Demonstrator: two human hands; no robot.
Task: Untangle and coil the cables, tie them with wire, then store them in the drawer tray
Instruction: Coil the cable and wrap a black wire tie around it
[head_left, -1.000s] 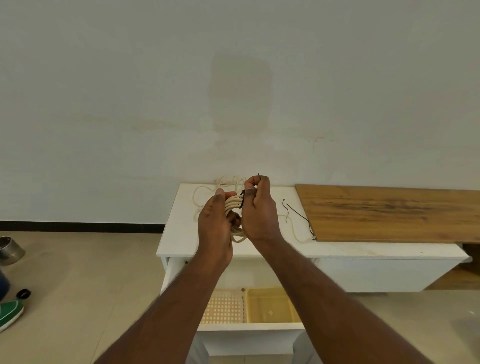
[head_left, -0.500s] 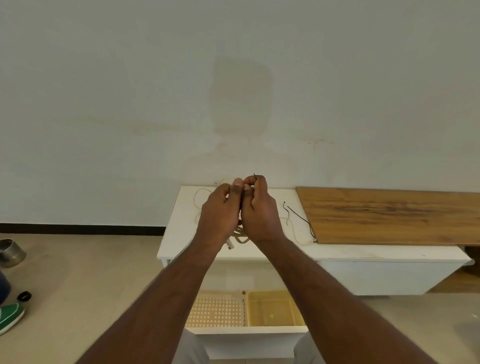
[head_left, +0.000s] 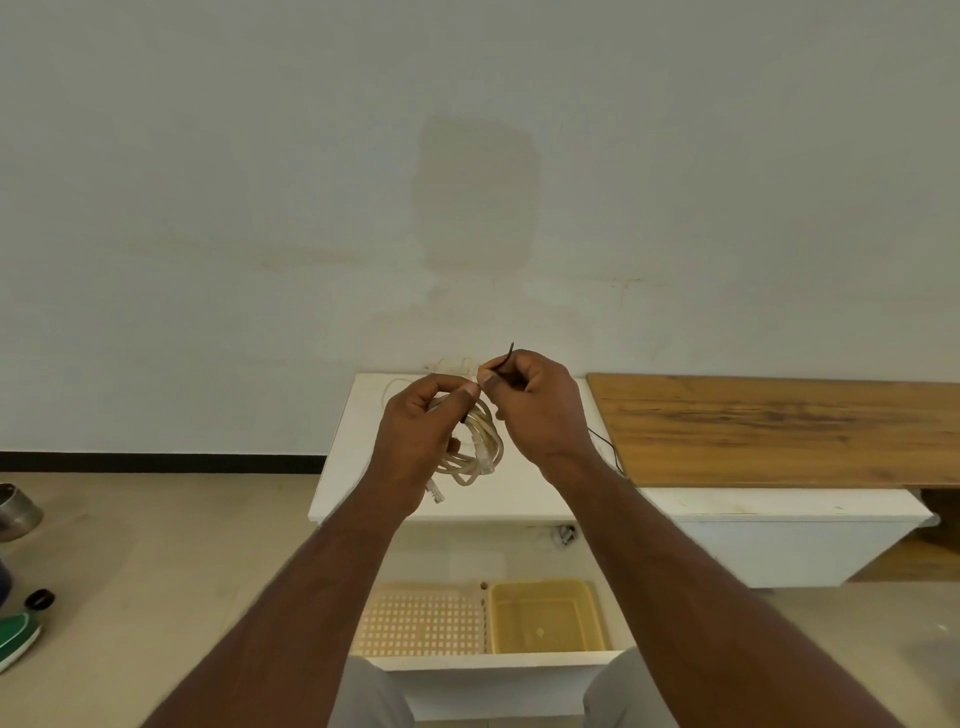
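1. Two hands were raised above the white worktop (head_left: 363, 467): the left hand (head_left: 415, 441) was clamped around a coiled cream cable (head_left: 480, 441), and the right hand (head_left: 535, 410) was pinched shut on a thin dark tie wire (head_left: 508, 353), whose free end stood up just above that grip.
2. Slipping of the wire out of the right grip was judged the main risk, since only a short tail was seen beyond the fingertips; the twist would then be lost.
3. Springing open of the coil was judged likely if the left grip were eased, because the loops hung loose below it, with a plug (head_left: 436, 491) dangling lowest.
4. More cream cable (head_left: 395, 387) lay on the worktop just behind the left grip, and a spare dark wire (head_left: 605, 441) lay right of the right grip, beside a wooden board (head_left: 779, 426).
5. Well below both grips, the open drawer (head_left: 493, 660) held a perforated tray (head_left: 421, 621) and a yellow tray (head_left: 545, 616); the forearms were seen crossing the way down to them.
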